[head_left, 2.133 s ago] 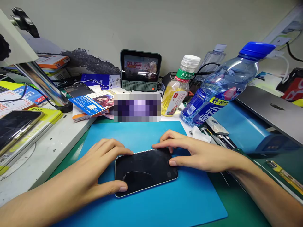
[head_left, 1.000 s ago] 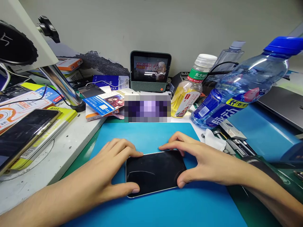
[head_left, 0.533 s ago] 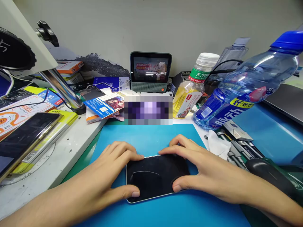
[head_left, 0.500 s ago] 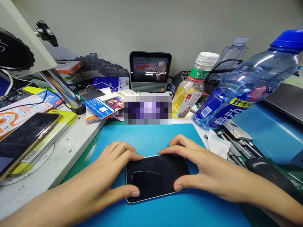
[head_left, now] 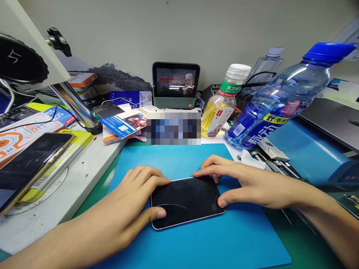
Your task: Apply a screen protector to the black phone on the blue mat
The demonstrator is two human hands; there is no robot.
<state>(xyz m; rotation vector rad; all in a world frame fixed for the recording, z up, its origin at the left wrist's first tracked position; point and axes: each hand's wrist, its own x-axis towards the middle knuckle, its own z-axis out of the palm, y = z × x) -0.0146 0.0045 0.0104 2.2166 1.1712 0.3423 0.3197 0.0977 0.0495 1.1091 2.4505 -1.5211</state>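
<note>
A black-screened smartphone (head_left: 186, 196) lies on its back on the blue mat (head_left: 179, 244), with a curved light reflection on its glass. My left hand (head_left: 143, 194) grips its left end, index fingertip on the far edge and thumb on the screen near the left corner. At the other end, my right hand (head_left: 235, 181) spans the phone, with the index fingertip at the far edge and the thumb on the right end of the screen. Its remaining fingers curl behind the far right corner.
Left, a white shelf (head_left: 92, 168) bears another phone (head_left: 36, 164) on a yellow box, beside a metal stand pole (head_left: 75, 104). A small display (head_left: 176, 84) stands behind. Right are a tea bottle (head_left: 224, 104), a large blue-capped bottle (head_left: 280, 97) and several tools (head_left: 280, 166).
My right thumb has slid rightward across the screen to the phone's right end, uncovering more glass. My left hand keeps its hold. The camera view has shifted slightly.
</note>
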